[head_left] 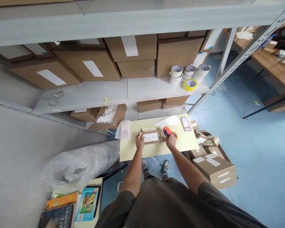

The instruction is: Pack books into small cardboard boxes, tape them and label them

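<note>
- Left hand (140,142): fingers pressed together against the left edge of a shallow brown cardboard box (150,132) holding white packing; whether it pinches, I cannot tell.
- Right hand (171,141): wrapped around an orange-and-blue plastic tape dispenser (166,131), just beside the box at its 3 o'clock.
- The box sits mid-way along a pale yellow bench (133,150).
- A white paper sheet (167,121) lies at the box's 1 o'clock.
- White tape rolls (189,73) stand on a white metal shelf (85,96) at 12 o'clock.

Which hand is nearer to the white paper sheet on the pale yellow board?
The left hand: it is below and right of the white paper sheet. The right hand is farther right, past the brown cardboard box.
</note>
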`<control>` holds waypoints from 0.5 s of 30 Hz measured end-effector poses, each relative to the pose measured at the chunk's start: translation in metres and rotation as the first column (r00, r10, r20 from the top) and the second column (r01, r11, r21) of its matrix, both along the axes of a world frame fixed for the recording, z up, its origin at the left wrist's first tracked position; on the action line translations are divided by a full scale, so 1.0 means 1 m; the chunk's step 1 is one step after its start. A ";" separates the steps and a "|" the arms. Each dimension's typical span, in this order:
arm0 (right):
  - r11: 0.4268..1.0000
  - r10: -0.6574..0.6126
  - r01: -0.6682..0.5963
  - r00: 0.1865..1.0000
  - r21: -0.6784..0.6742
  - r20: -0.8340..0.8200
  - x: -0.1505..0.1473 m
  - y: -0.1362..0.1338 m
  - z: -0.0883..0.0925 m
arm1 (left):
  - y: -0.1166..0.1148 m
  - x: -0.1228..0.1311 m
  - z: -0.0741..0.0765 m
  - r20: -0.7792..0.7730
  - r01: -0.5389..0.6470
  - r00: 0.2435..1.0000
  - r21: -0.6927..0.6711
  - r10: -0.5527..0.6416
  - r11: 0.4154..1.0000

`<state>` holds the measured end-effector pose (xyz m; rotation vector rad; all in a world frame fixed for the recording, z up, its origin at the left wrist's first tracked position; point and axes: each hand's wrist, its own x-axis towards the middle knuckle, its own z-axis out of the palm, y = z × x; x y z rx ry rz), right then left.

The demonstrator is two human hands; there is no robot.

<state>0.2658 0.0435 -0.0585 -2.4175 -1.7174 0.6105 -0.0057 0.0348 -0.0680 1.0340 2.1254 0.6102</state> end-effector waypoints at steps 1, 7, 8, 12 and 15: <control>1.000 -0.028 0.028 1.000 0.011 -0.003 0.009 -0.005 -0.004 | 0.001 0.000 0.000 0.003 0.000 1.000 0.005 0.000 1.000; 0.970 -0.174 0.151 0.979 -0.188 -0.109 0.077 -0.023 -0.003 | 0.001 0.000 0.002 0.027 -0.006 1.000 0.022 0.006 1.000; 0.966 -0.190 0.161 0.972 -0.204 -0.136 0.081 -0.023 0.001 | 0.001 0.000 0.002 0.030 -0.007 1.000 0.024 0.006 1.000; 0.989 -0.123 0.091 0.946 -0.120 -0.300 0.052 -0.013 0.016 | 0.002 0.001 0.003 0.043 0.000 0.999 0.034 -0.002 0.999; 0.994 -0.016 -0.029 0.910 -0.102 -0.414 0.000 -0.001 0.020 | 0.001 -0.001 0.004 0.059 0.009 0.998 0.021 -0.010 1.000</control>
